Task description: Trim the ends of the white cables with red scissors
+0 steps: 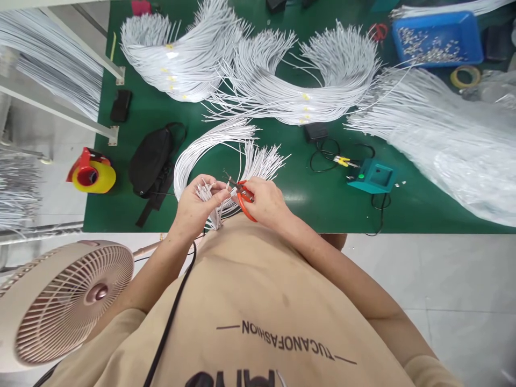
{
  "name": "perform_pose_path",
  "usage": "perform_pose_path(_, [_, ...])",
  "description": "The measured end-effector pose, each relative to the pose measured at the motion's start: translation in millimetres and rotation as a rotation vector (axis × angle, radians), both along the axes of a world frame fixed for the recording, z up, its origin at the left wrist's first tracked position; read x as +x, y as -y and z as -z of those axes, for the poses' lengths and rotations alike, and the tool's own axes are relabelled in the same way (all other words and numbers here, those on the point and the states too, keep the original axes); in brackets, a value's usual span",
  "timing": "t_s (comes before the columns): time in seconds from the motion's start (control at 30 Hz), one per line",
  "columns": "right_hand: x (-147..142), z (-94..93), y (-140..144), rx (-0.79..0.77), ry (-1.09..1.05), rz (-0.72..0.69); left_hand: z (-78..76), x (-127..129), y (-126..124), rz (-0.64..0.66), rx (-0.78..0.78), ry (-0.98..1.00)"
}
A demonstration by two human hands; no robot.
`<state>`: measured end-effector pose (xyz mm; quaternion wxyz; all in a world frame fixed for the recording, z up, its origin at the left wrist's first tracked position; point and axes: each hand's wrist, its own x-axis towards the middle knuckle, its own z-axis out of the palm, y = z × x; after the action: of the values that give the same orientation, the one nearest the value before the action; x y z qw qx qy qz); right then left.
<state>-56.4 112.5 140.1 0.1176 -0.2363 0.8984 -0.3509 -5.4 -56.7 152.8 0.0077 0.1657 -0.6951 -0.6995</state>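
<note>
My left hand (201,201) is closed around the ends of several thin white wires (215,217), thumb and forefinger pinching one of them. Close on its right, my right hand (266,199) grips a pair of pliers with orange handles (245,207). The dark jaws point up and left, near the pinched wire end; whether they touch it I cannot tell. A curved bundle of white wires (183,166) lies on the green table just beyond my hands, its loose ends (264,161) fanned out behind the pliers.
Large white wire bundles (185,70) lie across the back. A blue tray (475,40) of small metal parts is at back right, with a teal device (373,176) nearer. A black bag (149,161) and yellow tape dispenser (97,177) lie left; a fan (80,301) stands beside me.
</note>
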Motion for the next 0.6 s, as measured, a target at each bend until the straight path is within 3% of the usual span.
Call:
perform_pose_path(0.37, [-1, -16.8, -4, 0.305, -0.123, -0.142, -4.2, 0, -1, -0.001, -0.107, -0.036])
perform_pose_path(0.6, [3, -14.7, -7, 0.322, -0.160, -0.133, -10.6, -1, -9, -0.026, -0.268, -0.022])
